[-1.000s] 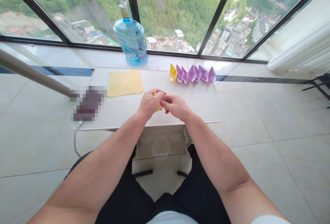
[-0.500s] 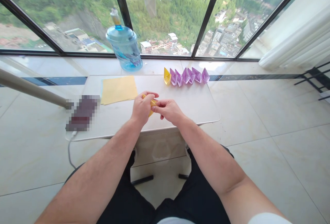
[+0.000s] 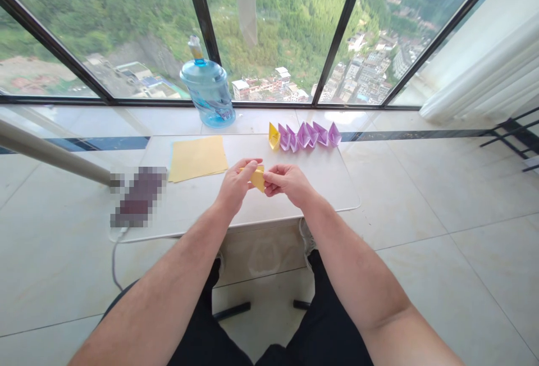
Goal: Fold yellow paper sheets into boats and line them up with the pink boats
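Note:
A small folded piece of yellow paper (image 3: 257, 179) is held between both hands above the near part of the white table (image 3: 202, 209). My left hand (image 3: 236, 185) grips its left side, thumb on top. The fingertips of my right hand (image 3: 288, 182) pinch its right edge. Farther back on the table, a yellow folded paper boat (image 3: 274, 137) stands at the left end of a row of several purple paper boats (image 3: 304, 135). A stack of yellow paper sheets (image 3: 197, 158) lies flat to the left of my hands.
Behind the table a blue water jug (image 3: 210, 94) stands by the window. A blurred-out dark object (image 3: 141, 195) with a grey cable (image 3: 113, 262) lies at the table's left edge, near a slanting pole (image 3: 54, 150). White curtains (image 3: 484, 74) hang at the right.
The folded yellow paper has turned and shows more of its surface. My right hand has shifted slightly right, away from my left. The camera view has tilted up a little.

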Demonstrator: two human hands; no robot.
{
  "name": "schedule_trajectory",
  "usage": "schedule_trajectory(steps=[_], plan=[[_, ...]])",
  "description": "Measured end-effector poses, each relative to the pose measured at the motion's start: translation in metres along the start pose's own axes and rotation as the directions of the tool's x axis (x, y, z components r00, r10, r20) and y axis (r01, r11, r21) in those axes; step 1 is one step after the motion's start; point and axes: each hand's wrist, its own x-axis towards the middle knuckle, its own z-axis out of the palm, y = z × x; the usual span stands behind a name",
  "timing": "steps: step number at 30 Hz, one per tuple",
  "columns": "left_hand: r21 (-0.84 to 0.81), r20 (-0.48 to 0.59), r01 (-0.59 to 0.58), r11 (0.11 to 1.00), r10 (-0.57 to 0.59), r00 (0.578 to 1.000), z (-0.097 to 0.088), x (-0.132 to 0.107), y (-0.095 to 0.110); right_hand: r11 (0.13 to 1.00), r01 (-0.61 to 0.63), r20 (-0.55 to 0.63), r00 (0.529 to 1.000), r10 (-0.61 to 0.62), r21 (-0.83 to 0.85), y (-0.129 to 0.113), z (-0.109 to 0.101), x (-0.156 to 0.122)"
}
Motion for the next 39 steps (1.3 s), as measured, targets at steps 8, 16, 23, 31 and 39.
schedule_trajectory(steps=[8,16,23,31,39], plan=[[-0.075,0.222,0.144,0.987,-0.124,0.967,-0.007,-0.003,0.008,0.987,0.049,0.096,0.995,-0.034,-0.15,-0.01,-0.023,-0.003],[-0.006,0.248,0.031,0.999,-0.029,0.968,-0.006,-0.003,0.003,0.993,0.019,0.164,0.986,0.0,-0.116,-0.007,-0.013,-0.006],[-0.079,0.353,0.014,0.997,0.015,0.935,-0.012,-0.007,0.008,0.989,0.079,0.05,0.996,-0.073,-0.126,-0.004,-0.016,0.002],[0.001,0.111,0.049,0.999,-0.048,0.993,-0.003,-0.002,0.004,0.791,0.382,-0.116,0.866,-0.487,-0.477,0.008,-0.002,0.001],[0.287,-0.002,0.05,0.957,-0.051,0.999,-0.002,0.003,-0.011,0.306,0.259,0.012,0.781,-0.624,-0.916,0.027,0.012,-0.002]])
